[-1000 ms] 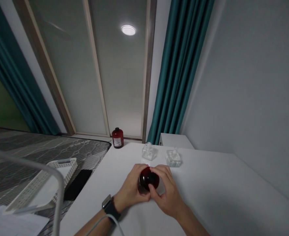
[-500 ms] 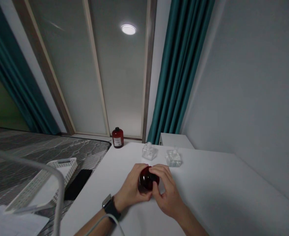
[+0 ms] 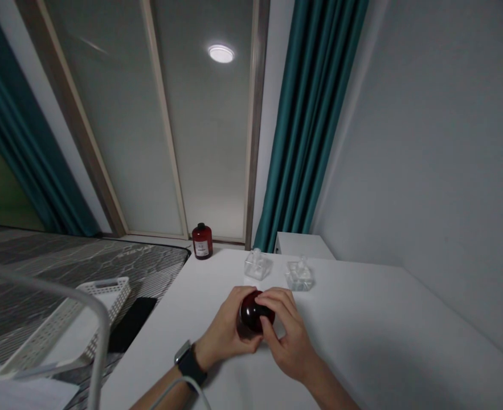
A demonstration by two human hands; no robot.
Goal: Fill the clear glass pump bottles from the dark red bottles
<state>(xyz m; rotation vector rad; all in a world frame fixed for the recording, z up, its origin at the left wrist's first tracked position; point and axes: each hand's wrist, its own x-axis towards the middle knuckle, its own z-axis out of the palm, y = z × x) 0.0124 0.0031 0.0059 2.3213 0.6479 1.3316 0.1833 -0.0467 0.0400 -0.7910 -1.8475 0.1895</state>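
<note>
Both my hands meet over a small dark red bottle [image 3: 251, 315] standing on the white table [image 3: 362, 341]. My left hand [image 3: 223, 336] wraps round the bottle's left side and body; a watch sits on that wrist. My right hand [image 3: 287, 336] covers the right side, its fingers pinched on the bottle's dark cap. Most of the bottle's lower part is hidden by my fingers.
Two clear glass bottles [image 3: 257, 265] [image 3: 299, 275] stand behind my hands. A larger red bottle [image 3: 202, 241] with a white label stands at the table's far left corner. A white basket [image 3: 69, 324] and a black phone [image 3: 132, 323] lie on the bed at left. Teal curtains hang behind.
My right fingers have shifted slightly round the cap while my left hand keeps its hold. The view has drifted a little; the bottle stays in place.
</note>
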